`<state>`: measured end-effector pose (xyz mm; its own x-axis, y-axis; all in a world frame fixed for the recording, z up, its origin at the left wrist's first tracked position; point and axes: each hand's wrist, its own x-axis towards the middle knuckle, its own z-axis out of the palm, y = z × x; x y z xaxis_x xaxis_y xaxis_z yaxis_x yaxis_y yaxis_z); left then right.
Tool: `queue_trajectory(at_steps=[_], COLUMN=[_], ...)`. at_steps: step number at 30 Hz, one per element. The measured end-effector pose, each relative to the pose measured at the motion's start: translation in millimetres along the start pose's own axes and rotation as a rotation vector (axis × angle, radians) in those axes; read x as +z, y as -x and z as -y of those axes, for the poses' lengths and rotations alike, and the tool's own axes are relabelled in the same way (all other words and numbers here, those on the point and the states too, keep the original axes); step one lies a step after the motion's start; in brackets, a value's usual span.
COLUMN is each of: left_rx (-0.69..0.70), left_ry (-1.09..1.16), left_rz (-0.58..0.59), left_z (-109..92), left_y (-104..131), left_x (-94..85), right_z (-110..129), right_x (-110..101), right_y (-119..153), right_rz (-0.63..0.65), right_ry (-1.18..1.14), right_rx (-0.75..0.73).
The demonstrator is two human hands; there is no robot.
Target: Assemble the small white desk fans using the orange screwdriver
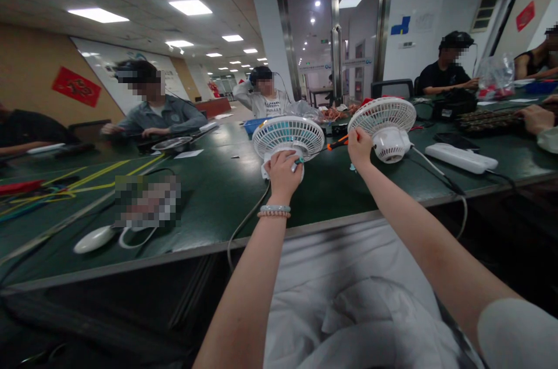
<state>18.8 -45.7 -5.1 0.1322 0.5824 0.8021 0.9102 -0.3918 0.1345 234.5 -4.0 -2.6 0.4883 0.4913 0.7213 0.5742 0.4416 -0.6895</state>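
My left hand has its fingers curled over the back housing of a white fan, whose slatted round grille tilts up. A small teal-tipped piece shows by its fingertips; what it is I cannot tell. My right hand is closed beside a second white fan, against its rim. An orange-and-black handled tool runs from those fingers toward the left fan; its kind is unclear. A bluish-green scrap lies below the right hand.
The green table carries a white power strip, a dark phone, a white mouse and yellow cables. Behind the fans are a blue tray and a reddish pile. Other people sit around the table.
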Motion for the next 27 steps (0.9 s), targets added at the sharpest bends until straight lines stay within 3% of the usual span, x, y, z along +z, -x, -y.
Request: queue_trajectory(at_steps=[27], left_rx=[0.016], left_ry=[-0.028], left_rz=[-0.004], left_z=[-0.5], left_y=[0.1], left_x=[0.0], right_z=[1.8], right_x=[-0.7], right_y=[1.4], right_rz=[-0.006], right_ry=[-0.165], right_rx=[-0.068])
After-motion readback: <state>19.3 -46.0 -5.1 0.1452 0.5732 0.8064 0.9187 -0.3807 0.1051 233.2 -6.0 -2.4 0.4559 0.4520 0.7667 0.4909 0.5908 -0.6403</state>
